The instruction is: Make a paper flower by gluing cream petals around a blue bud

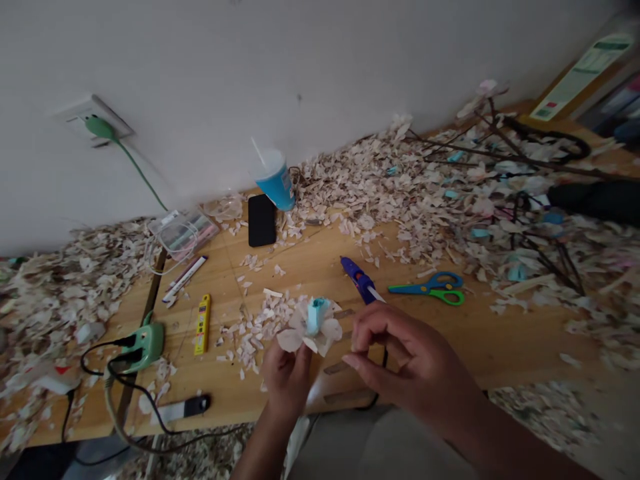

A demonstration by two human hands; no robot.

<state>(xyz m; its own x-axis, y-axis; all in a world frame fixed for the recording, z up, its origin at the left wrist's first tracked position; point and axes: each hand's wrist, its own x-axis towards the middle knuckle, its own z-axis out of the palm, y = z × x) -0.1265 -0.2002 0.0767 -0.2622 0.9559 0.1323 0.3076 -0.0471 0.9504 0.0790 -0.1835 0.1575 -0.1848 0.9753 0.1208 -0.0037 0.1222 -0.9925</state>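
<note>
Over the near middle of the bench, the left hand pinched the white artificial flower, the right hand nearly closed its fingers beside it, perhaps empty, and petal assembly seemingly required steady holding.

I can't read any words or numbers from here. The blue cup at the far side has white marks, the yellow pack on the left has small marks, and the pale label at the far right is too blurry.
</note>
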